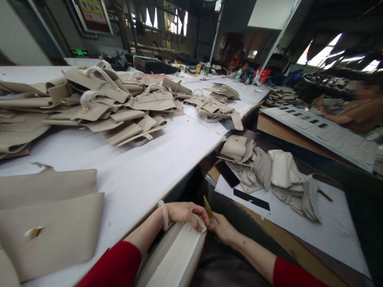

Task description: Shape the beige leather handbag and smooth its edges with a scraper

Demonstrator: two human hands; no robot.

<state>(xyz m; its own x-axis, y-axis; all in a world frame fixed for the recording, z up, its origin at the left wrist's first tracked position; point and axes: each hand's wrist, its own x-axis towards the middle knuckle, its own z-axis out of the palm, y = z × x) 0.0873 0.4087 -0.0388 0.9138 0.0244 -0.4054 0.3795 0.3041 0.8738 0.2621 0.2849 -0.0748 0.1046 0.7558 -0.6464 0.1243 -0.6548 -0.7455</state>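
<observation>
A beige handbag body with a pale strip along its side stands across my lap. My left hand, with a white bangle at the wrist, is closed on the bag's upper corner. Close against that corner, my right hand grips a yellow pointed tool, its tip upward; the exact kind of tool is unclear. Its lower part is hidden by the fingers. To my left on the white table lies a beige bag panel with a flap and a small gold clasp.
Several beige handbags are heaped on the white table. On a lower surface at right lie a phone, a black strip and pale studded leather pieces. Another person sits beyond a white board.
</observation>
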